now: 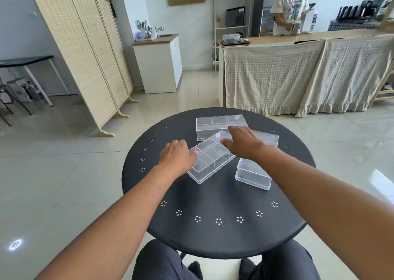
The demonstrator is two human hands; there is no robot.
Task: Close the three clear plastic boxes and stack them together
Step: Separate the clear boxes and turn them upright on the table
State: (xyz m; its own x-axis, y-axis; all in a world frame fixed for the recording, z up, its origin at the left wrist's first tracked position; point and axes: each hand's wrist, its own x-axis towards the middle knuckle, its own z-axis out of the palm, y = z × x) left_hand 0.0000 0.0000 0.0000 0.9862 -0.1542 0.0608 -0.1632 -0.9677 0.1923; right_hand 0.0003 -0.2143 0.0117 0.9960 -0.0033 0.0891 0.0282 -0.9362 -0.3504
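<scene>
Knees and dark trousers [162, 262] sit nearest, under the round black table [213, 232]. Left hand [177, 157] rests at the near-left end of the tilted middle box [213, 158], fingers loosely spread, clasping nothing. Right hand [243, 142] reaches over its far end, also open, hiding part of the right box [253, 174]. Far box [215, 124] lies behind, lid apparently shut. Boxes look light, rigid, slick, prone to skid; best taken by the long side walls, thumb opposite fingers
</scene>
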